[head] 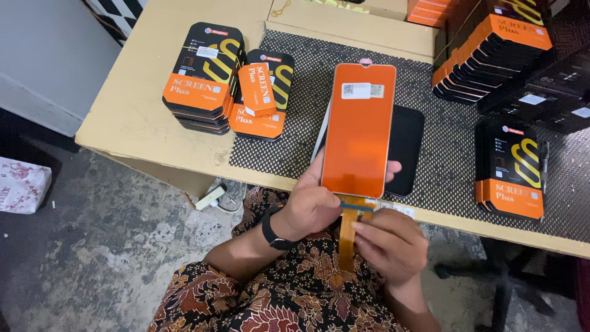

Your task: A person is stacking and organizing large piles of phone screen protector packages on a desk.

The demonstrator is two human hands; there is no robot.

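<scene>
Flat rectangular phone screen panel with orange protective film and a white sticker near its top (358, 129) held upright-ish over the counter edge, long axis running away from the body, slightly tilted right at the top. Left hand (310, 206) as the holding grip: clamped on the panel's lower left edge, thumb on the near face, fingertips (393, 167) showing past the right edge from behind. Thin orange flex ribbon cable (347, 237) hanging straight down from the panel's bottom edge, directly below that grip and in line with the panel's axis. Right hand (390, 246) lower and to the right, grip pressed together, pinching a small bluish strip or tab (356, 207) lying crosswise on the ribbon just under the panel; exact contact hard to tell. Right hand nearer the ribbon, left nearer the panel. Beyond: black flat slab (407, 147) on the dotted black mat (448, 154) of the tan counter (135, 110), partly hidden behind the panel; stacks of orange-and-black flat boxes (206, 77) far left and far right.
</scene>
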